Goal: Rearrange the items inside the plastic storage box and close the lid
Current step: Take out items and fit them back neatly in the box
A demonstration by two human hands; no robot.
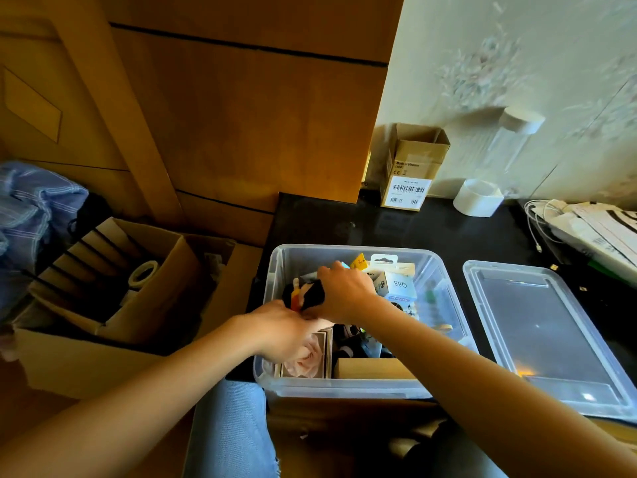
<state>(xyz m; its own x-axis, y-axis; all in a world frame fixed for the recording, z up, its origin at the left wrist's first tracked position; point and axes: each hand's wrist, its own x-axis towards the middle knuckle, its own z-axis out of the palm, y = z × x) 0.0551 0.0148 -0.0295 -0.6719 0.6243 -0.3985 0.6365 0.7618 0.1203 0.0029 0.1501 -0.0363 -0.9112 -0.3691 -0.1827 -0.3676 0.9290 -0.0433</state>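
- Plastic storage box (275,339) sits open on the dark counter (431,229), near edge toward the person; its clear lid (544,336) lies flat just beside it on the right, apart from it.
- Right hand (341,294) is inside the box's left half, fingers curled round a small black item (313,293) with red and yellow on it, lifted a little above the other contents.
- Left hand (286,331) reaches in at the near left corner, over a pinkish object in a tray (306,357). Its fingertips are hidden under the right hand; cannot tell whether it grips anything.
- Judged step: re-seating the black item among the contents.
- Advice: lay it low in a gap, not on the upright retail cartons (393,281) at the back, which already stand near rim height.
- Press tall pieces flat, or the lid will likely not seat.
- Steady the box with the left hand while shifting things.
- Wooden block (372,369) at the near wall looks settled; leave it.
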